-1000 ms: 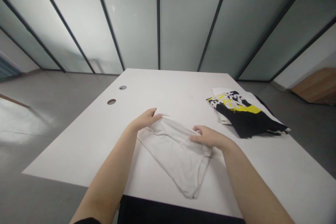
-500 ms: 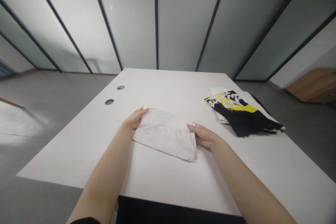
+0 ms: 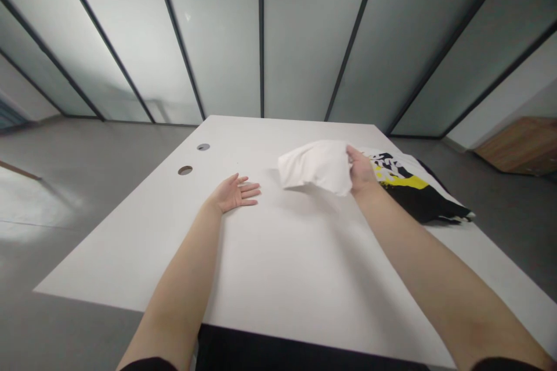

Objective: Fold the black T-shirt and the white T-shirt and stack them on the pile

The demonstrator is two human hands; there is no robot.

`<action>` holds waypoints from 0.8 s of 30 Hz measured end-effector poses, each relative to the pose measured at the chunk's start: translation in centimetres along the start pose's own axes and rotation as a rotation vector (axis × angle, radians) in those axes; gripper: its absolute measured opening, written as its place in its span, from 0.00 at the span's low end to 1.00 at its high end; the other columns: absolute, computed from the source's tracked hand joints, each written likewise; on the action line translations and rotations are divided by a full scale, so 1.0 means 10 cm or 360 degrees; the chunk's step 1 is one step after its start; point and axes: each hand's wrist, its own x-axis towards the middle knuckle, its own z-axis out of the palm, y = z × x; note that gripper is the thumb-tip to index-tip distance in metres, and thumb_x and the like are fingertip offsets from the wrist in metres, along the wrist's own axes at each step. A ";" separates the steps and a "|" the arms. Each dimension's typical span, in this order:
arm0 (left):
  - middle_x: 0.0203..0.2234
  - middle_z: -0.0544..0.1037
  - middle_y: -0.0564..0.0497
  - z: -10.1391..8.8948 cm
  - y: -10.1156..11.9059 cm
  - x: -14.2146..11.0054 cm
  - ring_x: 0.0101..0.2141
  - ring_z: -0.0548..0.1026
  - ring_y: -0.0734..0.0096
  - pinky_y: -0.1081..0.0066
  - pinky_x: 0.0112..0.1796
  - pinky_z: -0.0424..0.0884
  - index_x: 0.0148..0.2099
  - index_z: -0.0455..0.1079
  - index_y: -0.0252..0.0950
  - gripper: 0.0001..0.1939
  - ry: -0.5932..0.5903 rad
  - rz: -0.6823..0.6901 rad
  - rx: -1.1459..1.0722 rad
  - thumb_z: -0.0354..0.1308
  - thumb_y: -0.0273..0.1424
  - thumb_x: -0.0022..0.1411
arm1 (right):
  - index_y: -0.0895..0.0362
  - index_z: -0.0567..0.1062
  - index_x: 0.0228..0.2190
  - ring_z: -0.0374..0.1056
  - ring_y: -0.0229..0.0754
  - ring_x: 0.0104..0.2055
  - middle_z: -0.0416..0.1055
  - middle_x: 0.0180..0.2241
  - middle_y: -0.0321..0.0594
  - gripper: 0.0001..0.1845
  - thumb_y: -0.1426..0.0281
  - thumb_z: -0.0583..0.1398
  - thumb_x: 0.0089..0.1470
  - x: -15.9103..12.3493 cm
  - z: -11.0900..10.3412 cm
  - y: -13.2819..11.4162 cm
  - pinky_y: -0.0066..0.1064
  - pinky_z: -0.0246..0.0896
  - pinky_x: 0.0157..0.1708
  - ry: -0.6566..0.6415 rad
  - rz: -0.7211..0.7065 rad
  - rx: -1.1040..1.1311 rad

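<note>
The left hand (image 3: 232, 194) and right hand (image 3: 361, 171) are bare, as are the long, slender left forearm (image 3: 183, 295) and right forearm (image 3: 418, 255), which taper smoothly towards the wrists. Well behind each hand, at the bottom edge of the view, the forearm runs into a black left sleeve (image 3: 148, 365) or black right sleeve (image 3: 505, 365). Between the forearms, far behind both hands, a plain black top (image 3: 261, 351) shows.
</note>
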 end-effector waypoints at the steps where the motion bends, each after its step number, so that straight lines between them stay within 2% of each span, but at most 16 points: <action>1: 0.57 0.79 0.31 0.01 0.00 0.00 0.55 0.80 0.44 0.38 0.53 0.75 0.54 0.65 0.38 0.22 0.0011 0.0015 -0.0012 0.59 0.47 0.69 | 0.58 0.82 0.44 0.80 0.53 0.50 0.84 0.39 0.46 0.21 0.61 0.54 0.63 0.07 -0.16 -0.13 0.49 0.73 0.57 0.0158 -0.0166 0.0127; 4: 0.56 0.79 0.32 0.06 -0.03 0.02 0.54 0.81 0.46 0.41 0.54 0.76 0.52 0.66 0.37 0.19 0.0062 0.0072 -0.0038 0.59 0.46 0.69 | 0.58 0.84 0.40 0.80 0.50 0.50 0.84 0.41 0.52 0.23 0.69 0.49 0.62 0.14 -0.71 -0.38 0.47 0.73 0.54 0.0424 -0.0541 0.0459; 6: 0.54 0.80 0.34 0.12 -0.07 0.07 0.53 0.81 0.49 0.44 0.54 0.76 0.50 0.67 0.38 0.17 0.0131 0.0150 -0.0026 0.61 0.44 0.68 | 0.59 0.85 0.37 0.81 0.50 0.49 0.84 0.41 0.57 0.29 0.72 0.44 0.60 0.07 -1.07 -0.41 0.47 0.73 0.51 0.0520 -0.0660 0.0588; 9: 0.51 0.81 0.38 0.21 -0.14 0.17 0.48 0.83 0.56 0.50 0.54 0.78 0.47 0.69 0.38 0.15 0.0290 0.0330 0.0049 0.64 0.39 0.63 | 0.58 0.85 0.33 0.82 0.51 0.48 0.83 0.41 0.59 0.32 0.73 0.40 0.59 -0.12 -1.43 -0.25 0.48 0.74 0.47 0.0771 -0.0537 0.0720; 12: 0.49 0.81 0.40 0.28 -0.23 0.28 0.48 0.82 0.59 0.54 0.54 0.78 0.46 0.71 0.37 0.13 0.0483 0.0562 0.0284 0.62 0.38 0.63 | 0.54 0.83 0.39 0.80 0.51 0.52 0.82 0.45 0.55 0.30 0.70 0.41 0.64 -0.30 -1.53 0.01 0.48 0.75 0.50 0.0865 -0.0465 0.0636; 14: 0.50 0.82 0.40 0.33 -0.29 0.33 0.51 0.80 0.59 0.55 0.57 0.76 0.45 0.73 0.36 0.11 0.0637 0.0710 0.0662 0.58 0.37 0.65 | 0.51 0.80 0.42 0.79 0.49 0.54 0.80 0.50 0.53 0.28 0.66 0.41 0.68 -0.38 -1.46 0.18 0.48 0.74 0.54 0.0866 -0.0444 0.0489; 16: 0.52 0.82 0.40 0.40 -0.35 0.33 0.55 0.79 0.57 0.55 0.60 0.72 0.48 0.76 0.36 0.13 0.0722 0.0840 0.1171 0.55 0.34 0.67 | 0.50 0.77 0.45 0.77 0.47 0.56 0.78 0.54 0.52 0.28 0.60 0.40 0.70 -0.45 -1.29 0.35 0.50 0.72 0.58 0.0768 -0.0348 0.0239; 17: 0.54 0.81 0.40 0.45 -0.38 0.31 0.57 0.78 0.57 0.54 0.62 0.70 0.52 0.76 0.36 0.15 0.0721 0.0901 0.1427 0.53 0.33 0.69 | 0.50 0.76 0.46 0.76 0.48 0.57 0.76 0.56 0.53 0.28 0.56 0.40 0.69 -0.48 -1.16 0.44 0.51 0.72 0.59 0.0656 -0.0285 0.0056; 20: 0.63 0.76 0.41 0.67 -0.49 0.21 0.66 0.70 0.55 0.53 0.68 0.62 0.64 0.72 0.38 0.22 0.0608 0.1048 0.2071 0.50 0.32 0.72 | 0.51 0.74 0.52 0.73 0.55 0.61 0.74 0.60 0.55 0.29 0.48 0.45 0.67 -0.55 -0.70 0.70 0.59 0.69 0.61 0.0107 -0.0085 -0.0612; 21: 0.66 0.73 0.41 0.75 -0.54 0.17 0.69 0.65 0.55 0.52 0.70 0.58 0.67 0.70 0.38 0.24 0.0567 0.1065 0.2258 0.50 0.32 0.73 | 0.51 0.74 0.54 0.71 0.57 0.63 0.74 0.61 0.54 0.29 0.48 0.47 0.67 -0.56 -0.55 0.78 0.60 0.66 0.63 -0.0024 -0.0113 -0.0862; 22: 0.68 0.70 0.41 0.82 -0.58 0.14 0.72 0.60 0.54 0.51 0.72 0.53 0.69 0.67 0.37 0.25 0.0538 0.1061 0.2432 0.50 0.33 0.73 | 0.52 0.74 0.56 0.67 0.58 0.67 0.71 0.64 0.54 0.29 0.50 0.48 0.68 -0.57 -0.42 0.86 0.60 0.60 0.67 -0.0127 -0.0243 -0.1145; 24: 0.73 0.62 0.39 0.93 -0.68 0.10 0.76 0.49 0.50 0.46 0.73 0.46 0.74 0.61 0.36 0.30 0.0524 0.0970 0.2714 0.50 0.36 0.74 | 0.55 0.72 0.62 0.51 0.61 0.76 0.63 0.71 0.52 0.31 0.53 0.50 0.68 -0.58 -0.21 0.99 0.61 0.45 0.73 -0.0247 -0.0506 -0.1717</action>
